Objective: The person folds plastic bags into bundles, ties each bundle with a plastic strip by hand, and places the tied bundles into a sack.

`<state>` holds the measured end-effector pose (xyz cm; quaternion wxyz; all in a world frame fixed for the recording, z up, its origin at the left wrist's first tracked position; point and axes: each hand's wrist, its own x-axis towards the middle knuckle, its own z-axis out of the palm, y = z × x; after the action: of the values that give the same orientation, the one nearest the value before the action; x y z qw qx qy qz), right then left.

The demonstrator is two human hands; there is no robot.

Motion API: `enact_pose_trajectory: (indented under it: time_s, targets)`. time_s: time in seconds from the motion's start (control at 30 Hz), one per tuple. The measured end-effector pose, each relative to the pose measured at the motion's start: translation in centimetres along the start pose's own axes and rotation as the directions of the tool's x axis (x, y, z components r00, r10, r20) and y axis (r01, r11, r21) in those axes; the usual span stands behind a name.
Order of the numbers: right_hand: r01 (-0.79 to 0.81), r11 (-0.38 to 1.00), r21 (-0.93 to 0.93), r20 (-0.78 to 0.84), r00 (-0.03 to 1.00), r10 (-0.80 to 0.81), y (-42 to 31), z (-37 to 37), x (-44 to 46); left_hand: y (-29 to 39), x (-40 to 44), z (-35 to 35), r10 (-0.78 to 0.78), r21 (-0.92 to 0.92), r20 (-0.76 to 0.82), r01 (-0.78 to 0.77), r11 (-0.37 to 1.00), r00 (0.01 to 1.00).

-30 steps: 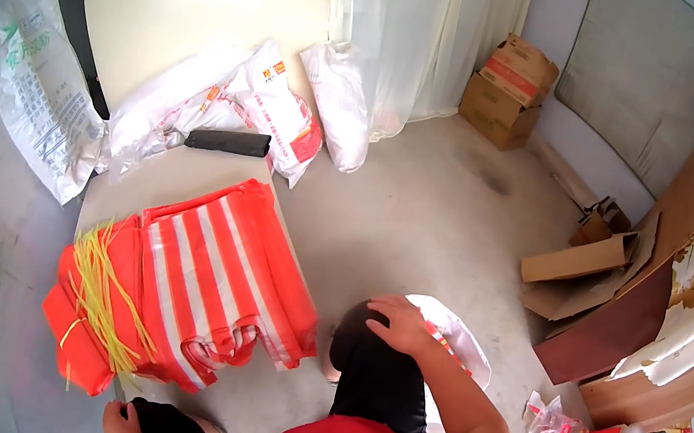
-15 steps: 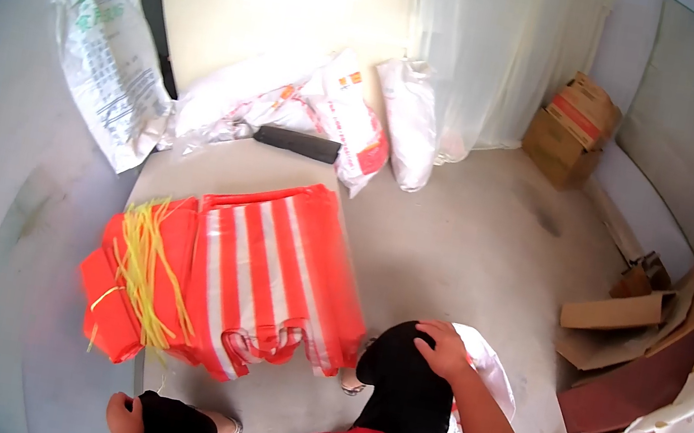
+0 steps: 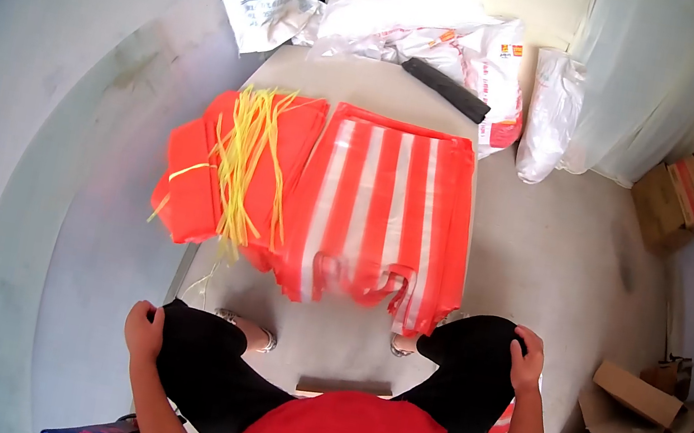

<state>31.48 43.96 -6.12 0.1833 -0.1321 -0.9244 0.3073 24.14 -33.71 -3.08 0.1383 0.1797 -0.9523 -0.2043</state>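
View has swung left; the orange goods now sit mid-view, between and beyond the knees. Both hands stay on the knees and the goods look undisturbed, so the change reads as a turn of the head, with no handling under way.

Far left: left hand [image 3: 144, 331] on the left knee [image 3: 193, 342]. Thumb on top, other fingers wrapping the outer side; no object visible in them. How tightly they curl, cannot tell.

Next: plain orange pile [image 3: 188, 206] on the low table [image 3: 334, 77], ahead of the left hand and apart from it. Yellow strips [image 3: 247, 163] lie loose across it.

Centre: striped stack [image 3: 376, 194] just beside the pile, near edge ragged and hanging over toward the person. Its near right corner comes close to the right knee [image 3: 471, 352]; touching or not, cannot tell. Black roll [image 3: 444, 89] lies beyond, by the white bags [image 3: 503, 82].

Right: right hand [image 3: 528, 362] on the right knee, fingertips hooked over, nothing seen in them; spread unclear. Striped stack lies ahead and left of these fingers, clear of them.
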Motion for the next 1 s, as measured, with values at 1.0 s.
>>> enact_pose_trajectory:
  time_s: [1.0]
  targets:
    - [-0.012, 0.999, 0.045, -0.108, 0.994, 0.017, 1.7, -0.3, -1.9, 1.3, 1.5, 2.2, 0.125, -0.019, -0.047, -0.126, 0.992, 0.991]
